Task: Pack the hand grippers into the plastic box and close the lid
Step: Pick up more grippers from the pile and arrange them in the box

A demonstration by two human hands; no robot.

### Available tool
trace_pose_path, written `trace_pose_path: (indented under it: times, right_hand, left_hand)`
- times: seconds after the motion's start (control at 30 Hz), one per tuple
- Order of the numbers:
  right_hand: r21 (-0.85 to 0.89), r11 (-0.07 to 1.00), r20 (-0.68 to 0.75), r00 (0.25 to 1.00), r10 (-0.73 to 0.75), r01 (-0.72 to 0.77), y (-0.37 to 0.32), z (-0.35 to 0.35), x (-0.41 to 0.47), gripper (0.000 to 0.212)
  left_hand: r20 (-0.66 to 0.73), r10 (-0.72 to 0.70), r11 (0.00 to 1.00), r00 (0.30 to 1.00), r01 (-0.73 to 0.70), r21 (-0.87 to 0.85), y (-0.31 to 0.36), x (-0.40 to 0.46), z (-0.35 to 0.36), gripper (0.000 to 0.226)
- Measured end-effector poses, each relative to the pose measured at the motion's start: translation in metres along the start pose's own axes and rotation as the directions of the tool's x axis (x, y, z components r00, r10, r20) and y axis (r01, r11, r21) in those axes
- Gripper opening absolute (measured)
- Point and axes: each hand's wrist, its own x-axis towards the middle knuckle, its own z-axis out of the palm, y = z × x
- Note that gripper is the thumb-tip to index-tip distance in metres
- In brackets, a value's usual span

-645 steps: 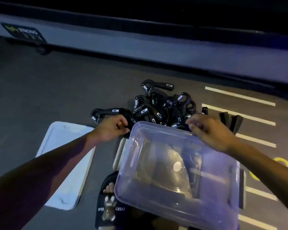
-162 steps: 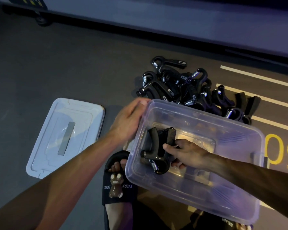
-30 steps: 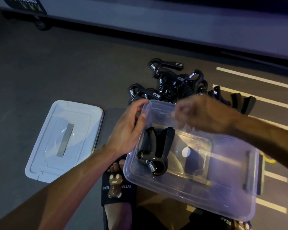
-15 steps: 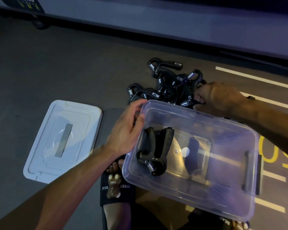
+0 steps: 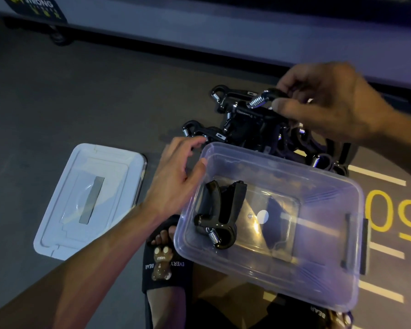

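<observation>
A clear plastic box [image 5: 323, 295] stands open on the dark floor in front of me. One black hand gripper [image 5: 220, 214] lies inside at its left end. Behind the box sits a pile of several black hand grippers [image 5: 254, 125] with steel springs. My right hand [image 5: 330, 103] is lifted above the pile and pinches a hand gripper [image 5: 262, 98] by its looped end. My left hand [image 5: 176, 176] rests at the box's left corner, thumb on the rim, fingers relaxed. The white lid [image 5: 90, 198] lies flat on the floor to the left.
My feet in black slippers [image 5: 164, 264] are under the box's near edge. Yellow digits [image 5: 394, 214] and white lines are painted on the floor at the right. A grey wall base [image 5: 199, 27] runs along the back.
My right hand has risen from the pile, lifting one hand gripper by its spring end. My left hand has loosened its fingers at the box corner.
</observation>
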Motion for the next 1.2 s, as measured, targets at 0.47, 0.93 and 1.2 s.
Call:
trace_pose_path:
  times: [0.47,0.93,1.2]
  right_hand:
    - [0.256,0.93,0.106,0.949,-0.297,0.263,-0.041,0.002,-0.03,0.026]
    - [0.212,0.954,0.173,0.952,-0.252,0.214,-0.029,0.065,-0.08,0.025]
    - [0.602,0.559,0.46,0.82,0.34,-0.57,-0.009,0.079,-0.077,0.043]
  left_hand:
    - [0.226,-0.255,0.565,0.94,0.335,-0.754,0.051,0.01,-0.024,0.036]
    - [0.314,-0.234,0.618,0.92,0.39,-0.682,0.039,0.001,-0.025,0.016]
    - [0.344,-0.055,0.808,0.937,0.245,-0.536,0.039,-0.003,-0.013,0.021]
